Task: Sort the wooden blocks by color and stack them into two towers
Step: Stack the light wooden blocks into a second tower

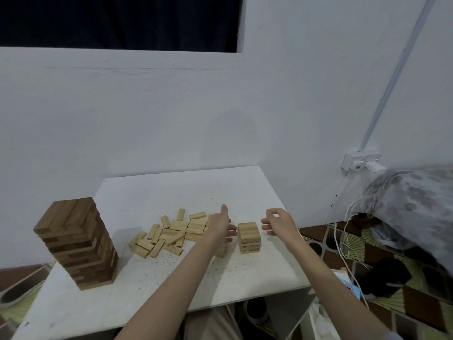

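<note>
Both hands are open and hold nothing. Left hand (221, 225) and right hand (279, 223) sit on each side of the short light tower (248, 238), close but not touching. One tall dark tower (76, 242) stands far left. Many loose light blocks (171, 233) lie between, too jumbled to count.

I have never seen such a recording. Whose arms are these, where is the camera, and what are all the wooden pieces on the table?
There is no machine here. A person wears one camera on the head, so you look forward and down along their own bare arms. On the white table stands a tall dark tower of brown blocks at the left. In the middle lies a loose pile of light blocks. At the right stands a short light tower. The left hand and the right hand are open, one on each side of that short tower, and hold nothing.
</note>
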Action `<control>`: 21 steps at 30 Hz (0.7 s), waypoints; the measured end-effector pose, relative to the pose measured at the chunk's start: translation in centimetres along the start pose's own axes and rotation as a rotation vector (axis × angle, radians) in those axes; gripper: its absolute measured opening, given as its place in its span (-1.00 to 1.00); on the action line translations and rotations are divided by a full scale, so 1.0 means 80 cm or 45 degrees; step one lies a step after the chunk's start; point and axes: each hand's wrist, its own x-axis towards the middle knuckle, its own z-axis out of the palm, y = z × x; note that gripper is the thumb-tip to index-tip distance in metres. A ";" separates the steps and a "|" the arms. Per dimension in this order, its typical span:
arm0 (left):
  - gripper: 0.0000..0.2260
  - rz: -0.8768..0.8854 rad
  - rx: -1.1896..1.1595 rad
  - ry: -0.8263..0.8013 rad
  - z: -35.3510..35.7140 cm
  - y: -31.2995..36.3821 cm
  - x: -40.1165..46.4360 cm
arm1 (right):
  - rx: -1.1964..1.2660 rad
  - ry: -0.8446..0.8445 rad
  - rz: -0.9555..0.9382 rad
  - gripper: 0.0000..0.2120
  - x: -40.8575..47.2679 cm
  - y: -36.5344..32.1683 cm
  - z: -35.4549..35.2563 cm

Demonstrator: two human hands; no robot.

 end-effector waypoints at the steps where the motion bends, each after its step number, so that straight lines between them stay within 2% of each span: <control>1: -0.48 -0.021 0.003 -0.023 0.001 0.001 0.000 | -0.019 -0.033 0.020 -0.72 -0.002 -0.003 0.001; 6: -0.34 -0.078 -0.039 -0.078 0.003 0.002 0.008 | -0.141 -0.130 0.092 -0.49 -0.008 -0.018 0.003; 12: -0.29 -0.094 -0.106 -0.102 0.008 0.004 0.016 | -0.168 -0.183 0.170 -0.34 -0.008 -0.022 0.005; 21: -0.30 -0.121 -0.085 -0.100 0.014 0.002 0.026 | -0.168 -0.232 0.165 -0.27 -0.008 -0.022 0.012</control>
